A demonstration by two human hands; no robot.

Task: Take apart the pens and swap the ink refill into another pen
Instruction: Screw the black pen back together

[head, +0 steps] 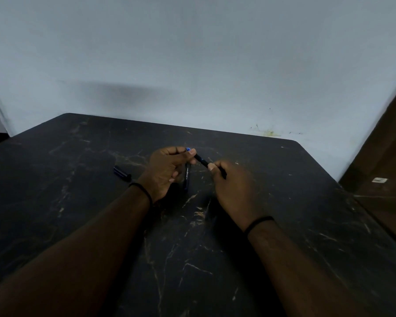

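Note:
A dark pen with a blue end [201,159] is held between both hands above the black marbled table [78,213]. My left hand [167,172] pinches its blue end between thumb and forefinger. My right hand [232,186] grips the other end. A second dark pen with white lettering [187,178] hangs down from the lower fingers of my left hand, partly hidden behind the palm. A dark blue pen cap [122,173] lies on the table to the left of my left wrist.
A pale blue wall [192,65] rises right behind the table's far edge. A brown wooden door or panel [384,156] stands at the right, past the table's right edge. Both wrists wear thin black bands.

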